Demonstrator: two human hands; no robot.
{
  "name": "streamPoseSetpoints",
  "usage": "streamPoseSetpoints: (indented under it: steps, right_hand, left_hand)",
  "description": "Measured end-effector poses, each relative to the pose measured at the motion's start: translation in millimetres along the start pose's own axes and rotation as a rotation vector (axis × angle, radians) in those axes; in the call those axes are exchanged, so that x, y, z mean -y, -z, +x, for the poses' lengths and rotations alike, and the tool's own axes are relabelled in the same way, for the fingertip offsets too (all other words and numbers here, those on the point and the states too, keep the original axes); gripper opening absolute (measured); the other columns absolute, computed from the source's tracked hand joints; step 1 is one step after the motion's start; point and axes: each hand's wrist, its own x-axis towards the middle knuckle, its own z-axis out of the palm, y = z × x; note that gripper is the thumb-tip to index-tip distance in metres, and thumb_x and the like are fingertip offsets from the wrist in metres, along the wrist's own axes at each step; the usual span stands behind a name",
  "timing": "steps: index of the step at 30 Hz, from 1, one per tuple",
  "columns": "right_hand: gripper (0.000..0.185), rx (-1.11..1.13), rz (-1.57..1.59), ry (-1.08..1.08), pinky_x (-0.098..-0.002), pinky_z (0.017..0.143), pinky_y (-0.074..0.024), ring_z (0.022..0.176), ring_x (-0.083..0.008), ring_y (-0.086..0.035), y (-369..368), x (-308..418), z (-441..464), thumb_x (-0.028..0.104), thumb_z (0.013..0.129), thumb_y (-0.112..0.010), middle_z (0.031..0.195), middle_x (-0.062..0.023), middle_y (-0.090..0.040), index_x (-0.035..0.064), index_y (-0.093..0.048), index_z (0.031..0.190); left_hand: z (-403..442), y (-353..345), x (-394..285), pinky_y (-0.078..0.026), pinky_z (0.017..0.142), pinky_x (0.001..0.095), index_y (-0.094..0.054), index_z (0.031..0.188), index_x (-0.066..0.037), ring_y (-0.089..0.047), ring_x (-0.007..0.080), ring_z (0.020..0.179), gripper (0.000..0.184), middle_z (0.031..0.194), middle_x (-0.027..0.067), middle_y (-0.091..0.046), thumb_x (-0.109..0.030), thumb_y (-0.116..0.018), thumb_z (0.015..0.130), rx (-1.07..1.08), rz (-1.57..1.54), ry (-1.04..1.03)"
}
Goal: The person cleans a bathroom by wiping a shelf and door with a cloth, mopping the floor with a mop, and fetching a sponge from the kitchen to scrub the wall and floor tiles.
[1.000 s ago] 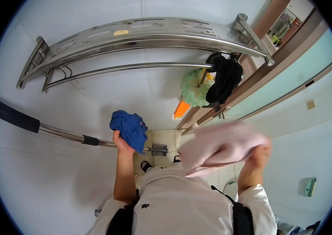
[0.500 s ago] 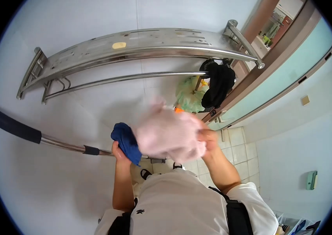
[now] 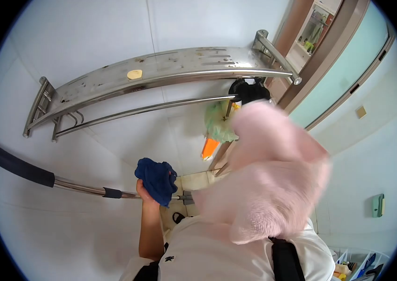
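Observation:
In my left hand [image 3: 146,191] is a bunched dark blue cloth [image 3: 157,181], with the fingers closed round it. A pink ribbed towel [image 3: 273,182], blurred by motion, is lifted in front of my body on the right. It covers my right hand and forearm, so those fingers do not show. The towel hangs in the air close to the camera, apart from the blue cloth. Above it, a black cloth item [image 3: 253,92] hangs from the rail of a metal rack.
The metal rack [image 3: 170,62] on the wall carries a yellowish soap bar [image 3: 134,74]. A green plastic bag [image 3: 217,122] and an orange object [image 3: 210,148] hang below. A pole with a dark grip [image 3: 18,164] slants at left. A sliding glass door [image 3: 343,70] stands at right.
The pink towel has moved right and up towards the camera, now covering my right hand. My left hand still holds the blue cloth, which has spread slightly. The view has shifted a little.

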Motion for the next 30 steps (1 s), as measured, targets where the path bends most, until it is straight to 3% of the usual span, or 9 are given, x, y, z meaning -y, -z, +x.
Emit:
streamPoseSetpoints:
  steps: [6, 11, 17, 19, 20, 25, 28, 29, 30]
  right_hand:
    - [0.042, 0.458, -0.973, 0.223, -0.0353, 0.092, -0.0483, 0.108, -0.0250, -0.059, -30, -25, 102, 0.018, 0.080, -0.062, 0.120, -0.0128, -0.059, 0.0061, -0.054, 0.120]
    - [0.048, 0.813, -1.077, 0.059, -0.0351, 0.097, -0.0450, 0.114, -0.0259, -0.056, -36, -66, 174, 0.028, 0.085, -0.060, 0.126, -0.0127, -0.058, 0.0064, -0.053, 0.127]
    - [0.056, 1.085, -1.016, -0.239, -0.0349, 0.102, -0.0411, 0.121, -0.0269, -0.053, -36, -95, 226, 0.040, 0.090, -0.058, 0.133, -0.0125, -0.056, 0.0067, -0.051, 0.135]
    - [0.059, 1.079, -0.996, -0.339, -0.0349, 0.104, -0.0397, 0.123, -0.0273, -0.052, -31, -106, 230, 0.044, 0.092, -0.058, 0.135, -0.0125, -0.056, 0.0068, -0.050, 0.138]
    - [0.071, 0.986, -1.010, -0.456, -0.0396, 0.109, -0.0339, 0.133, -0.0308, -0.043, -16, -129, 228, 0.060, 0.087, -0.056, 0.145, -0.0141, -0.047, 0.0127, -0.051, 0.139]
    - [0.068, 0.928, -1.273, -0.551, -0.0432, 0.107, -0.0364, 0.129, -0.0354, -0.047, -10, -112, 215, 0.058, 0.092, -0.049, 0.137, -0.0216, -0.052, 0.0054, -0.052, 0.136]
    - [0.058, 0.800, -1.398, -0.092, -0.0481, 0.093, -0.0463, 0.105, -0.0396, -0.061, -36, -45, 178, 0.048, 0.091, -0.055, 0.101, -0.0276, -0.065, -0.0033, -0.060, 0.116]
    - [0.050, 0.702, -1.519, -0.142, -0.0475, 0.085, -0.0487, 0.096, -0.0372, -0.062, -39, -35, 160, 0.041, 0.083, -0.065, 0.098, -0.0242, -0.064, -0.0016, -0.061, 0.108]
    - [0.049, 0.618, -1.485, 0.402, -0.0456, 0.079, -0.0491, 0.089, -0.0355, -0.062, -29, -35, 141, 0.032, 0.074, -0.074, 0.100, -0.0182, -0.064, 0.0001, -0.061, 0.108]
  left_hand:
    - [-5, 2, -4, -0.047, 0.095, 0.0538, -0.048, 0.133, -0.004, -0.056, 0.0450, 0.110, 0.067, 0.126, 0.0218, -0.056, -0.047, -0.045, 0.081, -0.011, -0.087, 0.070]
    - [-16, -25, -6, -0.046, 0.096, 0.0562, -0.048, 0.134, -0.007, -0.055, 0.0448, 0.111, 0.067, 0.126, 0.0200, -0.056, -0.048, -0.048, 0.081, -0.245, -0.044, -0.030]
    - [-20, -20, -5, -0.045, 0.096, 0.0599, -0.053, 0.130, -0.008, -0.055, 0.0452, 0.111, 0.064, 0.124, 0.0202, -0.058, -0.050, -0.043, 0.083, -0.121, -0.102, -0.087]
    - [-18, -12, -5, -0.044, 0.098, 0.0611, -0.054, 0.129, -0.007, -0.055, 0.0468, 0.112, 0.064, 0.125, 0.0201, -0.058, -0.050, -0.042, 0.083, -0.158, -0.010, -0.091]
    - [-19, -12, -8, -0.043, 0.099, 0.0617, -0.054, 0.129, -0.007, -0.055, 0.0476, 0.112, 0.064, 0.126, 0.0200, -0.058, -0.050, -0.041, 0.083, -0.192, 0.032, -0.080]
    - [-28, -25, -15, -0.041, 0.101, 0.0619, -0.052, 0.132, -0.007, -0.053, 0.0486, 0.115, 0.067, 0.129, 0.0190, -0.057, -0.052, -0.040, 0.084, -0.151, 0.009, -0.049]
    - [-23, -50, -16, -0.039, 0.102, 0.0609, -0.049, 0.135, -0.007, -0.050, 0.0475, 0.119, 0.070, 0.132, 0.0186, -0.055, -0.055, -0.039, 0.085, 0.143, -0.104, -0.084]
    - [-22, -62, -14, -0.039, 0.103, 0.0604, -0.048, 0.136, -0.007, -0.049, 0.0470, 0.121, 0.071, 0.133, 0.0185, -0.054, -0.056, -0.039, 0.085, 0.280, -0.171, -0.099]
    - [-25, -69, -14, -0.039, 0.103, 0.0599, -0.046, 0.137, -0.007, -0.049, 0.0462, 0.121, 0.072, 0.133, 0.0182, -0.054, -0.057, -0.041, 0.085, 0.163, -0.108, -0.119]
